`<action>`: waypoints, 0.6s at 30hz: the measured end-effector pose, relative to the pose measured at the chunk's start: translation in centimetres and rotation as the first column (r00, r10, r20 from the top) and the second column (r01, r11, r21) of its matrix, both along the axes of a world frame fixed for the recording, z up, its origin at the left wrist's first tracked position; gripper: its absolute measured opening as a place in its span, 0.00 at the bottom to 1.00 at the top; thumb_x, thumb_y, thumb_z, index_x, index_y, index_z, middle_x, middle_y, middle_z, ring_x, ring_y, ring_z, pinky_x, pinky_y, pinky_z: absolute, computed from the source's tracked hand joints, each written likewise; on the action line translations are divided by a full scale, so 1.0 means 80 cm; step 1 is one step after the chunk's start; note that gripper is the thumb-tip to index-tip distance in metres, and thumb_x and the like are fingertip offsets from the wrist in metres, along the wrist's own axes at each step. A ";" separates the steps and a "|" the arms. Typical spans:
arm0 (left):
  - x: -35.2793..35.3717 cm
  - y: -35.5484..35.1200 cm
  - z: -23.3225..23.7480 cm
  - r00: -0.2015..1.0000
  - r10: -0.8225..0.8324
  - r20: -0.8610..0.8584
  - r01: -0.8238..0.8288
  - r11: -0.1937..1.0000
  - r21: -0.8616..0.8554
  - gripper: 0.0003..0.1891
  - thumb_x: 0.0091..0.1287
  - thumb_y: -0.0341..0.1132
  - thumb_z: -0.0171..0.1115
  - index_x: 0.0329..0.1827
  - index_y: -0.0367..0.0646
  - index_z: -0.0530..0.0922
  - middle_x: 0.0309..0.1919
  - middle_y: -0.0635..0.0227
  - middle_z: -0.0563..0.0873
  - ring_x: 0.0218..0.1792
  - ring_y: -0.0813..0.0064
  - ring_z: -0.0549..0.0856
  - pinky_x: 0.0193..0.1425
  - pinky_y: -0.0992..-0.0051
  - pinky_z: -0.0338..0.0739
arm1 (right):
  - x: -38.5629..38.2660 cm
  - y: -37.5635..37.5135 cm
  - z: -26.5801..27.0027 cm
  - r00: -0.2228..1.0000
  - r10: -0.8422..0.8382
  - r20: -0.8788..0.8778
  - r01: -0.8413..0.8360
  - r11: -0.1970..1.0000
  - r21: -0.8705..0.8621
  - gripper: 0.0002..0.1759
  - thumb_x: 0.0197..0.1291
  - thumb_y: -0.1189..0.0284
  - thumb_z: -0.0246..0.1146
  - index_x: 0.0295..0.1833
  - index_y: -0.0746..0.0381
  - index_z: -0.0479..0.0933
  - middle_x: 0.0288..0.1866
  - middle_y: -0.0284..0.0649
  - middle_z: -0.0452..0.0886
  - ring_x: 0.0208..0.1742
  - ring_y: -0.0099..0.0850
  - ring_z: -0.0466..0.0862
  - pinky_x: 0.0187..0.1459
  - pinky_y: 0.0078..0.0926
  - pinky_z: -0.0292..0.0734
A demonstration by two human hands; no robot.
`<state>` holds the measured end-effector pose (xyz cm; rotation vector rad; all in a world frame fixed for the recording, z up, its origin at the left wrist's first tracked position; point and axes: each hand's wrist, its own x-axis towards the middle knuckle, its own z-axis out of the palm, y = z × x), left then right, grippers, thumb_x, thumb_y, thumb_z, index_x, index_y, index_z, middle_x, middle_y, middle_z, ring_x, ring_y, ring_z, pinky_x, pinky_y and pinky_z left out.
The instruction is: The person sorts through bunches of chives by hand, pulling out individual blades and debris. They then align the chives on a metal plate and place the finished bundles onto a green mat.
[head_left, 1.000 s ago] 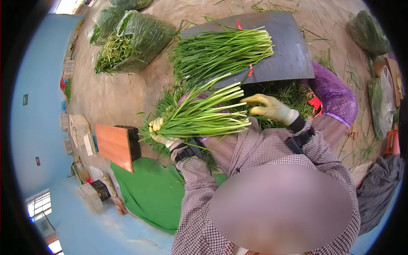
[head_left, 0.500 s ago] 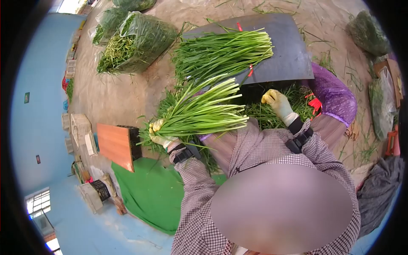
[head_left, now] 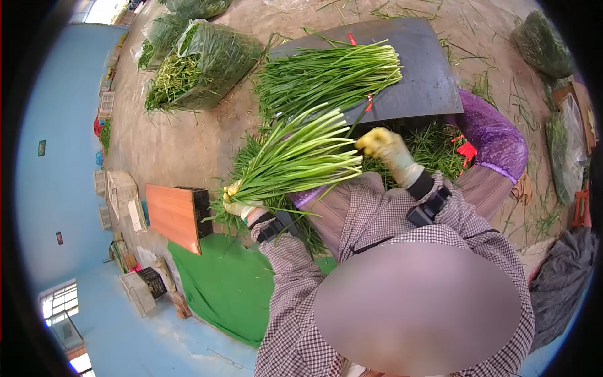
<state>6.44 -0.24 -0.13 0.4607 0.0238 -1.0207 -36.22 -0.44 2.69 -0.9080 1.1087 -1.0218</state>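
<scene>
My left hand [head_left: 235,200], in a pale yellow-coated glove, is closed round the leafy part of a bunch of garlic chives [head_left: 301,163]. Their pale stem ends fan out to the right. Close to those ends is my right hand [head_left: 384,149], gloved the same way. Its fingers are curled together, and whatever may be between them is hidden. Beyond the held bunch, a larger pile of garlic chives [head_left: 326,75] lies on a dark grey board [head_left: 433,81], with a red tie [head_left: 369,102] at its near edge.
Loose green leaves [head_left: 433,147] lie below the board, between my legs. Clear bags of greens [head_left: 217,63] stand on the floor at the far left. An orange-brown panel [head_left: 173,213] leans against a black crate, near a green cloth [head_left: 223,276]. Another bag [head_left: 565,147] is at right.
My right hand has moved left from over the loose leaves to the stem ends of the held bunch. My left hand keeps its grip on the bunch, nearly still.
</scene>
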 end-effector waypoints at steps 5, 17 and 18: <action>0.008 -0.005 -0.005 0.998 0.025 -0.057 -0.023 0.999 0.031 0.08 0.61 0.40 0.59 0.32 0.48 0.84 0.24 0.73 0.82 0.24 0.72 0.79 0.35 0.67 0.78 | -0.067 0.005 -0.040 0.949 0.302 0.088 -0.305 0.952 0.026 0.21 0.73 0.56 0.62 0.53 0.63 0.84 0.44 0.35 0.86 0.42 0.24 0.82 0.49 0.24 0.79; -0.001 -0.009 0.007 0.989 0.118 -0.094 -0.106 0.987 0.121 0.10 0.63 0.42 0.59 0.35 0.48 0.84 0.23 0.75 0.81 0.25 0.74 0.79 0.33 0.70 0.76 | 0.005 0.022 -0.001 0.966 0.108 0.235 -0.133 0.987 0.094 0.12 0.72 0.68 0.64 0.53 0.65 0.81 0.45 0.35 0.87 0.43 0.21 0.83 0.48 0.21 0.80; -0.003 -0.008 0.009 0.986 0.123 -0.111 -0.110 0.987 0.121 0.10 0.63 0.42 0.59 0.35 0.48 0.84 0.23 0.75 0.81 0.25 0.74 0.79 0.33 0.70 0.76 | -0.012 0.023 -0.009 0.979 0.080 0.185 -0.097 0.992 0.085 0.12 0.72 0.67 0.64 0.51 0.65 0.81 0.44 0.35 0.87 0.43 0.21 0.83 0.47 0.21 0.80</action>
